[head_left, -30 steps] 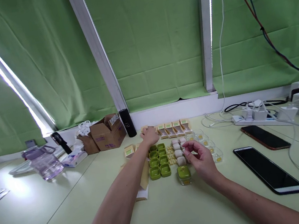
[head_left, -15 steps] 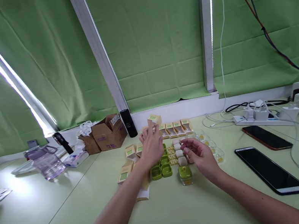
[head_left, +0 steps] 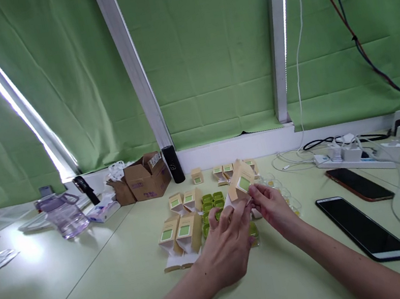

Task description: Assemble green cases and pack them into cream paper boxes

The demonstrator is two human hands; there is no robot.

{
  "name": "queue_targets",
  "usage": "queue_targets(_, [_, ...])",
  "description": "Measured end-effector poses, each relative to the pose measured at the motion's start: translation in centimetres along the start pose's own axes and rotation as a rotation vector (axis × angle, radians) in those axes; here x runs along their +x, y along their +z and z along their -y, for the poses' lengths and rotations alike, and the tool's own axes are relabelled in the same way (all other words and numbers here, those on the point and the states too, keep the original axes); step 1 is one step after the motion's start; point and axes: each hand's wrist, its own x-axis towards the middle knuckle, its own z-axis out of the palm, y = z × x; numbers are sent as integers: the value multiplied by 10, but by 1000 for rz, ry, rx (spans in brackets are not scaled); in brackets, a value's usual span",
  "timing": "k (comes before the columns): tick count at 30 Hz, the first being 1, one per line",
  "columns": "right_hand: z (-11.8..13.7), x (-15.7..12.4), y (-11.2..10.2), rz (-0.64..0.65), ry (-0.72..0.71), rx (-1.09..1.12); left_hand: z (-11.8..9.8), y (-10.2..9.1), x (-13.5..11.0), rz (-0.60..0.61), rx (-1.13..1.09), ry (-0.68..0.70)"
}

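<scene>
Holding a small box raised just right of the green cups, the left hand grips its near end while the right hand pinches its right edge, presumably to steady it.

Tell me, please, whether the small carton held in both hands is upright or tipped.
Tipped: the small carton leans, its green panel slanted, with the left hand and right hand at its lower end.

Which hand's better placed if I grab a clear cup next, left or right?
Your right hand, probably: it's beside the clear cups, while your left hand is farther left. Both hold the tan carton, so the right would likely let go first.
</scene>
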Motion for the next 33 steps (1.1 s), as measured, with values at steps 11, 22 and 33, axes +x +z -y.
queue_targets(11, [3,-6,-4,-3,-31,-46,10,-5,12,-440,-257,-96])
queue_targets(22, [-14,-13,-7,-2,-325,-520,36,24,38,-385,-597,-296])
queue_targets(33, [-20,-9,-18,-56,-633,-752,50,49,16,-604,-234,-81])
